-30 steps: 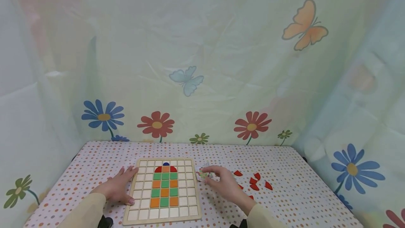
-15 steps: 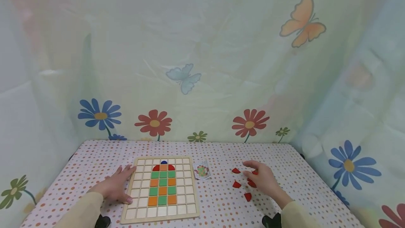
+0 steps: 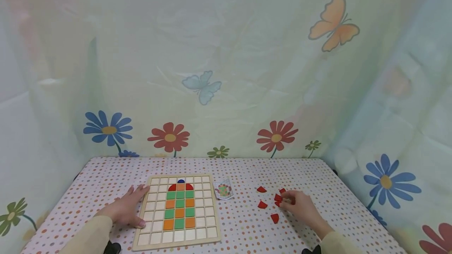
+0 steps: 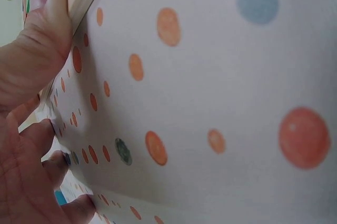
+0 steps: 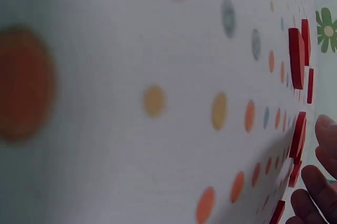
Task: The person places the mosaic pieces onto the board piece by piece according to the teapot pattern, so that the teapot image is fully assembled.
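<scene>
1. Sleeves (image 3: 86, 236): pale, plain cloth, nearest the camera.
2. Left hand (image 3: 125, 209): fingers spread, thumb well apart from the rest. Thumb lay on the board's left rim; index tip was at the same side, farther up. Nothing was gripped.
3. Right hand (image 3: 301, 205): fingers partly bent, tips right at the red pieces. Couldn't tell whether thumb and index were pinching one.
4. Board (image 3: 176, 244): flat square of light wood with a raised rim and a grid of pale squares, in front of the person, left of center. Left hand was at its left side.
5. Tiles (image 3: 180, 203): smooth green and orange squares, alternating in the lower three rows, all green above. Next up, one orange square sat between two curved red tiles; a blue half-round topped the column.
6. Red pieces (image 3: 274, 218): six flat, thick, fan-shaped, right of the board. Three were bunched by the right fingertips, three lay apart.
7. Card (image 3: 223, 190): printed, shiny, just beside the board's upper right side.
8. Cloth (image 3: 247, 238): white, multicolored dots.
9. Backdrop (image 3: 226, 30): wrinkled sheet, slight sheen, flower and butterfly prints.
</scene>
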A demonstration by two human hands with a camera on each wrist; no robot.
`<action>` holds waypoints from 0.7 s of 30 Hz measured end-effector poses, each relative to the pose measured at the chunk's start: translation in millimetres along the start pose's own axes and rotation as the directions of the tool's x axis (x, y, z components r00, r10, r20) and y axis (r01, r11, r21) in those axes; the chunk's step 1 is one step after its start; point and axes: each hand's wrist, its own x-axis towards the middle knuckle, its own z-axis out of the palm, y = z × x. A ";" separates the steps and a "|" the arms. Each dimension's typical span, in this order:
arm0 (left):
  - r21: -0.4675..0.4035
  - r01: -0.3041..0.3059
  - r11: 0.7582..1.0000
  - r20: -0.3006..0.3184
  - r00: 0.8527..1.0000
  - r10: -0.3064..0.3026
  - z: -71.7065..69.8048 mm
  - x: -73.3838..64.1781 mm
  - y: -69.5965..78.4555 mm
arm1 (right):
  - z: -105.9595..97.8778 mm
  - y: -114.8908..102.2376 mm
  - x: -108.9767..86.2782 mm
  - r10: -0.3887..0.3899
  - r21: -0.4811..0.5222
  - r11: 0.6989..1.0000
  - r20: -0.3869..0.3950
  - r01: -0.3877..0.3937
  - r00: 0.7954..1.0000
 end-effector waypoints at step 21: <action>-0.006 -0.014 1.000 0.012 1.000 0.014 -0.2 2.3 -3.8 | 15.0 -8.8 -27.3 -0.019 -0.060 0.998 0.097 0.025 0.995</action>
